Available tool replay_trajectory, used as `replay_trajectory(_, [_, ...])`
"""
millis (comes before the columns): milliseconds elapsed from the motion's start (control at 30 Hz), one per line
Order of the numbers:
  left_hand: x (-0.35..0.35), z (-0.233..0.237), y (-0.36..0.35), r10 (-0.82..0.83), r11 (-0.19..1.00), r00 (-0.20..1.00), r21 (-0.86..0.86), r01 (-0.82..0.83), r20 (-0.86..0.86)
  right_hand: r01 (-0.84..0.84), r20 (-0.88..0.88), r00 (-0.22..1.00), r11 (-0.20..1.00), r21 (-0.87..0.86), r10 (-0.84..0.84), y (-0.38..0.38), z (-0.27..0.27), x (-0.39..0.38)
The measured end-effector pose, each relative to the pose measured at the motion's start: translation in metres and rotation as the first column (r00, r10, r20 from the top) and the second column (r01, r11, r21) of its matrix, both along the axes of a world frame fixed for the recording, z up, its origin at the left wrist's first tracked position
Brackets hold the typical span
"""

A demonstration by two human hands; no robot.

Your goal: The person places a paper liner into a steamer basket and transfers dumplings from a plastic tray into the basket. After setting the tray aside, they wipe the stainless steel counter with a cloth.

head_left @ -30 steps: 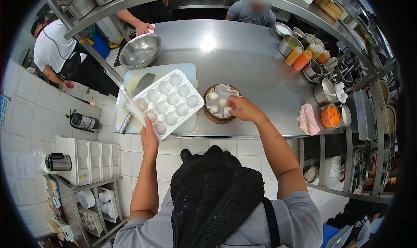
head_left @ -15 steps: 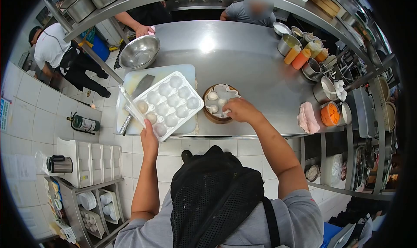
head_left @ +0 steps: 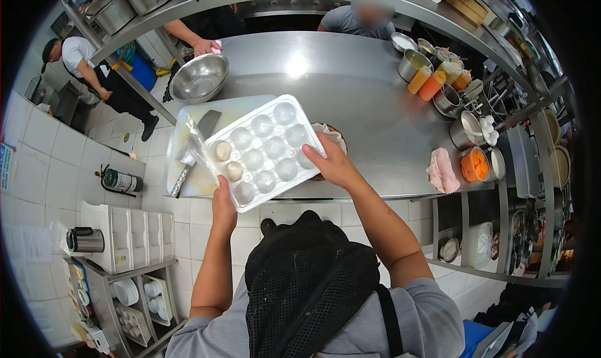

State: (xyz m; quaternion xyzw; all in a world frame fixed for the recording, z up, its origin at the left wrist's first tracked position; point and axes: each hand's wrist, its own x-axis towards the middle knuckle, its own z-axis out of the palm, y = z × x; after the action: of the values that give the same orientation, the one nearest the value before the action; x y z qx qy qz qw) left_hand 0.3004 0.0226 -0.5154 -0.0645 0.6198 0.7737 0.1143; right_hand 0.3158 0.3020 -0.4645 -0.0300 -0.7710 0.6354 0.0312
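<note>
A white plastic tray with round cups (head_left: 270, 194) is held tilted between both my hands. Two pale round dumplings (head_left: 235, 171) sit in cups on its left side; the other cups hold none. My left hand (head_left: 224, 206) grips the lower left corner, with a clear plastic cover (head_left: 199, 146) folded back beside it. At the right edge my right hand (head_left: 333, 164) is closed on the rim, thumb on top. Behind the tray is a paper-lined round steamer basket (head_left: 340, 134), mostly hidden. Under the tray's left side lies a cutting board (head_left: 241, 110) with a cleaver (head_left: 206, 125).
A metal bowl (head_left: 199, 77) stands at the back left, near another person's hand (head_left: 205, 46). Squeeze bottles (head_left: 432, 86), pots and a container of orange pieces (head_left: 474, 165) line the right side, with a pink cloth (head_left: 443, 171). Another person (head_left: 94, 76) stands at far left.
My right hand has left the steamer basket and taken hold of the tray's right edge. The tray has moved right, now covering most of the basket.
</note>
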Motion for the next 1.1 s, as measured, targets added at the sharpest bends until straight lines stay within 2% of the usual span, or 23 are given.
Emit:
replay_trajectory(33, [0.001, 0.001, 0.002, -0.034, 0.999, 0.999, 0.018, 0.034, 0.003, -0.041, 0.057, 0.997, 0.995, -0.092, 0.046, 0.000, 0.003, 0.002])
replay_trajectory(67, [0.001, 0.000, 0.001, -0.056, 0.998, 0.998, 0.030, 0.056, 0.007, -0.026, 0.088, 0.994, 0.940, -0.341, 0.060, 0.001, -0.011, 0.000])
replay_trajectory(100, [0.000, 0.001, -0.001, -0.056, 0.998, 0.998, 0.031, 0.056, 0.006, -0.027, 0.087, 0.994, 0.940, -0.340, 0.060, 0.000, -0.006, 0.004])
replay_trajectory(167, [-0.001, 0.002, -0.001, -0.106, 0.992, 0.994, -0.069, 0.108, 0.034, 0.074, 0.244, 0.968, 0.847, -0.526, 0.067, -0.001, 0.009, 0.016])
replay_trajectory(200, [-0.002, 0.004, 0.002, -0.109, 0.991, 0.993, -0.069, 0.111, 0.033, 0.076, 0.242, 0.968, 0.847, -0.526, 0.064, 0.000, 0.003, 0.019])
replay_trajectory(267, [-0.004, 0.008, 0.010, -0.130, 0.987, 0.983, -0.110, 0.116, -0.130, 0.043, 0.102, 0.995, 0.893, -0.448, 0.004, 0.003, -0.017, 0.022])
replay_trajectory(300, [-0.005, 0.010, 0.012, -0.133, 0.987, 0.982, -0.111, 0.119, -0.131, 0.045, 0.101, 0.995, 0.892, -0.449, 0.001, 0.004, -0.022, 0.026])
replay_trajectory(367, [-0.010, 0.014, 0.017, -0.108, 0.992, 0.994, -0.074, 0.106, -0.025, 0.088, 0.097, 0.994, 0.930, -0.357, -0.056, 0.004, -0.029, 0.032])
replay_trajectory(400, [-0.012, 0.016, 0.021, -0.112, 0.991, 0.993, -0.076, 0.110, -0.025, 0.091, 0.096, 0.994, 0.929, -0.360, -0.060, 0.003, -0.032, 0.035])
replay_trajectory(467, [-0.017, 0.019, 0.028, -0.026, 1.000, 0.987, 0.019, 0.023, 0.156, 0.116, 0.083, 0.992, 0.916, -0.383, -0.091, -0.001, -0.038, 0.041])
replay_trajectory(567, [-0.022, 0.019, 0.036, -0.013, 0.998, 0.974, -0.050, 0.025, 0.228, 0.133, 0.067, 0.991, 0.914, -0.383, -0.116, -0.001, -0.047, 0.049])
replay_trajectory(700, [-0.022, 0.018, 0.047, -0.084, 0.996, 0.963, 0.018, 0.082, 0.255, 0.209, 0.092, 0.978, 0.893, -0.399, -0.188, 0.003, -0.049, 0.065])
replay_trajectory(800, [-0.022, 0.014, 0.056, -0.144, 0.988, 0.969, 0.078, 0.130, 0.201, 0.260, 0.103, 0.966, 0.874, -0.412, -0.239, 0.009, -0.056, 0.077])
replay_trajectory(900, [-0.023, 0.013, 0.065, -0.181, 0.983, 0.971, 0.070, 0.172, 0.159, 0.279, 0.216, 0.957, 0.819, -0.501, -0.194, 0.018, -0.067, 0.088])
replay_trajectory(967, [-0.025, 0.014, 0.072, -0.204, 0.977, 0.968, 0.087, 0.193, 0.149, 0.269, 0.255, 0.958, 0.705, -0.657, -0.129, 0.023, -0.065, 0.094])
replay_trajectory(1000, [-0.025, 0.017, 0.077, -0.208, 0.977, 0.967, 0.086, 0.197, 0.149, 0.273, 0.255, 0.958, 0.703, -0.657, -0.133, 0.025, -0.069, 0.094])
replay_trajectory(1067, [-0.024, 0.025, 0.086, -0.264, 0.955, 0.947, 0.187, 0.231, 0.181, 0.330, 0.210, 0.944, 0.743, -0.582, -0.255, 0.029, -0.081, 0.094])
replay_trajectory(1100, [-0.024, 0.026, 0.090, -0.261, 0.956, 0.948, 0.186, 0.227, 0.184, 0.330, 0.213, 0.944, 0.743, -0.582, -0.252, 0.032, -0.081, 0.094])
